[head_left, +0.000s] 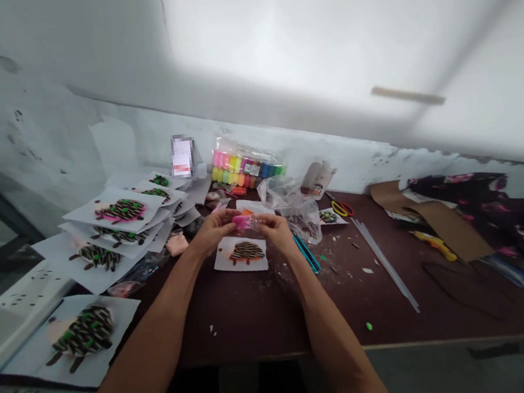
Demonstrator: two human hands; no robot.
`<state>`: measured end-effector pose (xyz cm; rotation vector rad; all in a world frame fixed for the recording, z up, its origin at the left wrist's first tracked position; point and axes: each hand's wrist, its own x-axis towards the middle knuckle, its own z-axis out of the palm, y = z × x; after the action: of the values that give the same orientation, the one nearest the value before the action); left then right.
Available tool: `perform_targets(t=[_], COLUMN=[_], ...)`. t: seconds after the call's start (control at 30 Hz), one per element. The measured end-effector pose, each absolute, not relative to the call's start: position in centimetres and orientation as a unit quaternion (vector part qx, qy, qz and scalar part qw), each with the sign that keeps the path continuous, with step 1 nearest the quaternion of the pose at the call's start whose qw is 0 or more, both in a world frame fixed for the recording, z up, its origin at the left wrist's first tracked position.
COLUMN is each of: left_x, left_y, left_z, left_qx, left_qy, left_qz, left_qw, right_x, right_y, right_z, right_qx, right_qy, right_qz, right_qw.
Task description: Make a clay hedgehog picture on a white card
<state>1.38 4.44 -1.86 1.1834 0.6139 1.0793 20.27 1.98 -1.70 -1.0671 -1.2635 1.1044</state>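
Both my hands meet over the middle of the dark table. Between them is a small bright pink piece (243,222) that looks wrapped in clear plastic. My left hand (216,229) pinches its left side, and my right hand (275,227) grips the plastic at its right side. Just below my hands lies a white card (241,265) bearing a hedgehog figure (247,250) with a dark striped back and orange along its lower edge. Teal sticks (307,253) lie right beside my right wrist.
Stacked hedgehog cards (123,220) and a power strip (18,300) are at the left. Behind stand a phone (183,157) and a pack of coloured clay (247,168). Scissors (341,207), clear strips (386,264), a yellow cutter (435,245) and dark floral cloth (495,214) lie rightward.
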Motion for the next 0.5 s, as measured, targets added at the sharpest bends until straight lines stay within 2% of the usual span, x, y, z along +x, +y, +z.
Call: perform_targets(t=[0.2,0.5], left_x=[1.42,1.57], left_y=[4.36,4.76], left_z=[-1.66,-2.13], left_qx=[0.503,0.519], left_qy=[0.298,0.34], left_qz=[0.471,0.506], left_qw=[0.661,0.6], right_x=[19.69,19.39], right_y=[1.65,1.69], right_z=[-1.4,-1.64], right_qx=[-0.458,-0.449], right_qy=[-0.524,-0.544], right_qz=[0.454,0.468], right_qw=[0.556,0.533])
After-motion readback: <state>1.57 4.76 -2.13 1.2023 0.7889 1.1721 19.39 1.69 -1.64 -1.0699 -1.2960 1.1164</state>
